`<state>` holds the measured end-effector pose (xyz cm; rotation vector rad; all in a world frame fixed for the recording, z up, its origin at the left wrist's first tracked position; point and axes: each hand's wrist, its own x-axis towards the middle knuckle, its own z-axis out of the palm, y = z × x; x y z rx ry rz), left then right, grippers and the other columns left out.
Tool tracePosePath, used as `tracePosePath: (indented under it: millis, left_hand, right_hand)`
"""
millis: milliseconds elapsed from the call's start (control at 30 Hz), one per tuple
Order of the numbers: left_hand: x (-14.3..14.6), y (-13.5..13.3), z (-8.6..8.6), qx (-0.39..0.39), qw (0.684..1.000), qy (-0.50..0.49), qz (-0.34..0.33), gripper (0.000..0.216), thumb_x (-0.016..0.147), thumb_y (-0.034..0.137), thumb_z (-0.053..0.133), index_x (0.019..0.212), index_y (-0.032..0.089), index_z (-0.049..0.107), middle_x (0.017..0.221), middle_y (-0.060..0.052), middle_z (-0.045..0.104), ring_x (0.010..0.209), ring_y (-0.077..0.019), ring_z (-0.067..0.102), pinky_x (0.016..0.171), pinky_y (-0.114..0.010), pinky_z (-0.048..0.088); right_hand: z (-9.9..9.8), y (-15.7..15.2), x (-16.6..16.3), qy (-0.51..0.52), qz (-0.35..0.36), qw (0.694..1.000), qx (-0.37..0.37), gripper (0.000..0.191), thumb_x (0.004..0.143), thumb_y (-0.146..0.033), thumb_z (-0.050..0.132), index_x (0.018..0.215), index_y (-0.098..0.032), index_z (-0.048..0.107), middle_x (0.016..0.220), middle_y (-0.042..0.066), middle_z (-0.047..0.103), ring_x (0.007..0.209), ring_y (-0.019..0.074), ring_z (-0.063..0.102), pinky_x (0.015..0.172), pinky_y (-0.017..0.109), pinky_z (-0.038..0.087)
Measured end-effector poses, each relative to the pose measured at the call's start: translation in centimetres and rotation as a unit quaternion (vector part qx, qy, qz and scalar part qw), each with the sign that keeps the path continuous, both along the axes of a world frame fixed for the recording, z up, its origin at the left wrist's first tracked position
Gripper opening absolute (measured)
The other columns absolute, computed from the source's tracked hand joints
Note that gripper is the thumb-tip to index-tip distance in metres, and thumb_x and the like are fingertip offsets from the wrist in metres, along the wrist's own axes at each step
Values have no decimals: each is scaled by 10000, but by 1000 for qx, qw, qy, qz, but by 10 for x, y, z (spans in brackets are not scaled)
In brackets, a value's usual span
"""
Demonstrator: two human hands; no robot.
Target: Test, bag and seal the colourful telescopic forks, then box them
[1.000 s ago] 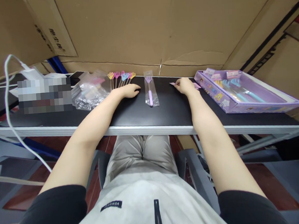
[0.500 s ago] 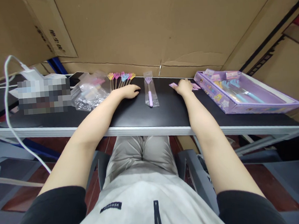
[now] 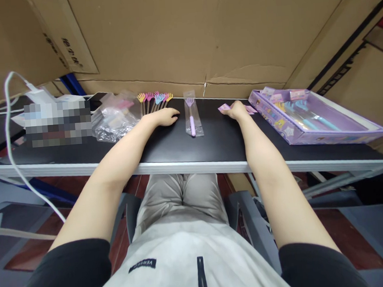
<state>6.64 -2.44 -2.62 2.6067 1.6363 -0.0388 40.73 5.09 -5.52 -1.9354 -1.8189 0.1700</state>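
My left hand (image 3: 167, 117) rests on the black tabletop with fingers loosely apart and nothing in them. Just behind it lies a row of back scratchers (image 3: 156, 98) with yellow, pink and blue claw heads; my forearm covers their lower ends. Between my hands is a purple back scratcher (image 3: 192, 121) in a clear plastic sleeve (image 3: 199, 129). My right hand (image 3: 238, 109) is closed at a small pink card (image 3: 223, 108), thumb and fingers at its edge. More pink cards (image 3: 251, 109) show on the other side of that hand.
A purple display box (image 3: 337, 140) stands at the right with several bagged back scratchers inside. At the left are crumpled clear plastic bags (image 3: 117, 123), a phone (image 3: 99, 97) and a white cable (image 3: 9, 131). Cardboard (image 3: 169, 34) walls the table's back edge.
My right hand has shifted slightly to the right and turned a little, with the pink card at its fingers moving along. My left hand and the sleeved back scratcher have stayed put.
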Motion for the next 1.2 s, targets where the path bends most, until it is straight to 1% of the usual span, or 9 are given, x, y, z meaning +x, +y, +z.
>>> tracePosePath:
  millis: [100, 267, 367, 533, 667, 767, 867, 1000, 1200]
  left_hand:
    - [-2, 2, -3, 14, 1000, -15, 0, 622, 1093, 247, 428, 1688, 97, 529, 1739, -140, 545, 1613, -242, 527, 1335, -294, 373]
    - [3, 6, -7, 77, 990, -92, -73, 611, 1072, 267, 465, 1674, 248, 571, 1714, -72, 592, 1610, -257, 524, 1360, -428, 386]
    - [11, 3, -9, 76, 982, -116, -128, 567, 1093, 301, 462, 1636, 271, 623, 1699, -89, 606, 1605, -280, 523, 1362, -518, 377]
    - [22, -4, -10, 43, 985, -95, -136, 488, 1142, 343, 447, 1553, 286, 702, 1747, -108, 546, 1639, -321, 475, 1364, -661, 297]
    - [20, -4, -8, 38, 985, -96, -139, 457, 1139, 355, 467, 1479, 275, 762, 1711, -91, 593, 1621, -302, 511, 1366, -573, 328]
    - [16, -2, -6, 21, 982, -111, -149, 445, 1132, 348, 473, 1404, 248, 810, 1619, -59, 686, 1591, -271, 556, 1343, -442, 379]
    - [12, -2, -4, 2, 980, -130, -150, 452, 1110, 330, 508, 1431, 205, 800, 1574, -49, 720, 1573, -241, 576, 1307, -322, 408]
    - [11, -5, -1, -6, 983, -135, -122, 507, 1082, 333, 542, 1532, 201, 733, 1604, -51, 691, 1518, -233, 632, 1290, -299, 426]
    - [13, -11, 5, -4, 988, -118, -96, 544, 1054, 318, 536, 1564, 233, 703, 1632, -27, 669, 1552, -227, 597, 1309, -309, 406]
  right_hand:
    - [10, -15, -11, -8, -48, 998, -26, 307, 911, -257, 829, 1189, -177, 725, 1363, 234, 765, 1396, 424, 706, 1168, 538, 546]
    - [18, -29, -18, -6, 30, 999, -18, 42, 969, -170, 708, 980, -202, 683, 1222, 179, 810, 1328, 392, 746, 1158, 525, 558]
    - [22, -35, -20, -13, 34, 999, -24, 86, 979, -166, 694, 917, -199, 644, 1210, 198, 810, 1303, 378, 755, 1158, 508, 564]
    - [25, -39, -22, -10, 31, 999, -25, 57, 964, -160, 700, 930, -190, 666, 1180, 194, 816, 1272, 362, 766, 1149, 493, 575]
    - [26, -40, -23, -13, 30, 999, -31, 54, 969, -153, 685, 946, -198, 665, 1214, 192, 820, 1281, 350, 762, 1170, 484, 560]
    - [27, -42, -25, -12, 27, 999, -38, 94, 980, -163, 678, 917, -211, 628, 1263, 203, 813, 1305, 347, 754, 1179, 468, 547]
    - [29, -46, -26, -5, 23, 999, -43, 168, 993, -173, 680, 870, -226, 578, 1290, 210, 806, 1334, 345, 746, 1185, 452, 539]
    - [29, -47, -27, 3, 22, 999, -43, 193, 993, -186, 694, 859, -234, 564, 1279, 195, 811, 1347, 353, 740, 1190, 472, 539]
    - [26, -42, -21, 8, 31, 999, -35, 152, 965, -203, 701, 869, -237, 589, 1213, 171, 820, 1306, 367, 753, 1169, 486, 555]
